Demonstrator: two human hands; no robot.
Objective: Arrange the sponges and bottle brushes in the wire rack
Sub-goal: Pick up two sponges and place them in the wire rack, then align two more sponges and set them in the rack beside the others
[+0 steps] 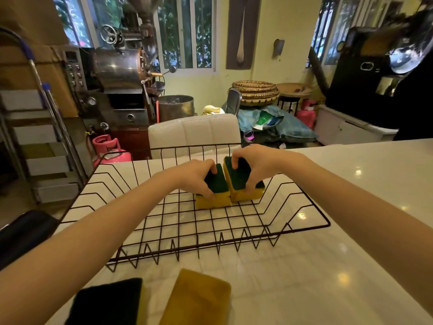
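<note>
Setting two sponges side by side in wire rack (304, 222): left hand (194, 175) grips left sponge (214, 193), right hand (250, 164) grips right sponge (243, 184). Likely next: release, fetch two sponges (196, 299) lying on bench (351, 254).

1. Two sponges (150, 301) at the bottom of the frame are cut off by its lower edge.
2. The left sponge (216, 191) in the rack is partly covered by the left hand (194, 174).
3. The upper right corner is blurred.
</note>
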